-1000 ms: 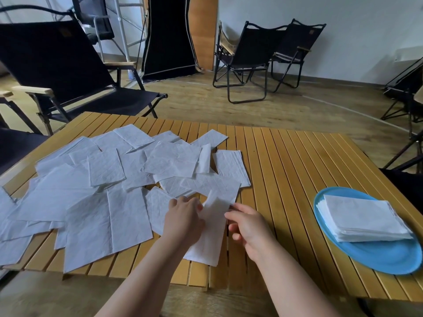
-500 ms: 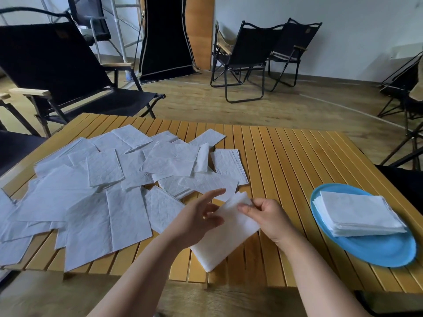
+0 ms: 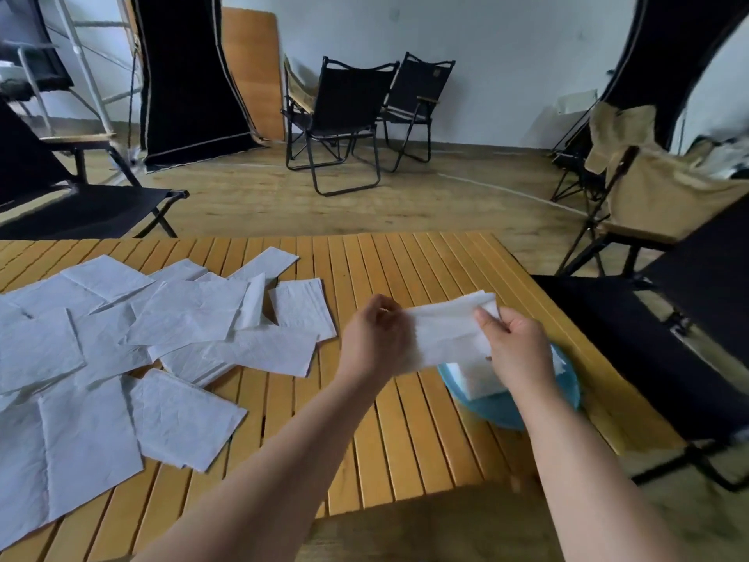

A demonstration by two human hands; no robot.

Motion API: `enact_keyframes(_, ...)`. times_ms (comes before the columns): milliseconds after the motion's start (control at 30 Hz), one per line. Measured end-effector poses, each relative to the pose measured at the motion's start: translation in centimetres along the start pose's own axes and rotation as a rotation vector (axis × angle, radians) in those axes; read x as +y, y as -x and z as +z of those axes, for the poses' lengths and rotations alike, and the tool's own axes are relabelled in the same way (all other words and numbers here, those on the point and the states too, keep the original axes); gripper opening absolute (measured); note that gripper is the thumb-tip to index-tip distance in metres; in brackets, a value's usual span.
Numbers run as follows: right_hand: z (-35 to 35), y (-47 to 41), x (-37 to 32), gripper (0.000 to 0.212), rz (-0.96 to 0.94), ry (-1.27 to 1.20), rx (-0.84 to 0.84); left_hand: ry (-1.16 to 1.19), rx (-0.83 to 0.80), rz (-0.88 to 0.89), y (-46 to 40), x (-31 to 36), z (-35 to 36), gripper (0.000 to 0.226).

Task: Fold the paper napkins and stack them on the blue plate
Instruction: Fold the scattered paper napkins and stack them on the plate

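Right of the frame's centre, my fingers were curled round the two ends of one folded napkin [image 3: 448, 330] held up off the table [image 3: 405, 419]. The left hand [image 3: 375, 342] pinched its left end, fingers bunched with the knuckles toward the camera; the right hand [image 3: 518, 350] gripped the right end, thumb [image 3: 486, 324] on top of the paper and the other fingers hidden behind it. The napkin stretched between them as a band, its top edge showing several layers, so I judged the fold done or nearly done.

Just below and behind it, the blue plate [image 3: 567, 383] sat at the lower right of the table, mostly covered by my right hand and wrist. A stack of folded napkins [image 3: 474, 379] lay on it; only its near corner showed under the held napkin. To the left, the loose unfolded napkins [image 3: 162, 338] spread over the table's left half, overlapping each other, well apart from the plate.

I took the step to be carrying the folded napkin to the stack. The next move called for lowering it flat and square over the stack and letting go with both hands without the fold springing open. Many napkins remained, so the task looked far from finished.
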State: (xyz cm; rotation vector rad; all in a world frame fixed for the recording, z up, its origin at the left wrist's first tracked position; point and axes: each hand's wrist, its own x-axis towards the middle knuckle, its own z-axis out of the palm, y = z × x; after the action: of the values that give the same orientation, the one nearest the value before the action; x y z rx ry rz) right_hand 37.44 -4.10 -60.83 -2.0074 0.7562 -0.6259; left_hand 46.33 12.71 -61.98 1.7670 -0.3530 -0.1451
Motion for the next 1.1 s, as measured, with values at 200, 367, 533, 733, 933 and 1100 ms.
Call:
enact_keyframes(200,-6.2,-4.6,3.3,0.043,-0.017,0.177,0.100,-0.034,-0.109,0.128,-2.6,1.0,8.0,0.036)
enact_keyframes(367,-6.6,-6.2,5.9,0.048,0.001,0.295,0.087,-0.176,-0.120,0.117,-3.4,-0.4,11.4,0.047)
enact_keyframes(533,-6.2,-6.4,8.0,0.051,0.004,0.369,0.093,-0.292,-0.103,0.104,-3.9,-1.8,12.8,0.044)
enact_keyframes(733,-5.8,-6.3,10.7,0.023,0.023,0.393,0.123,-0.492,-0.129,0.080,-3.6,-2.1,13.6,0.049)
enact_keyframes(933,-5.5,-5.6,10.9,0.033,-0.242,0.519,0.139,-0.850,-0.149,0.453,-2.3,-2.5,12.8,0.051)
enact_keyframes(1100,-4.1,-5.4,10.9,0.046,-0.252,0.705,-0.135,-0.911,-0.453,0.466,-1.7,-4.4,13.1,0.050)
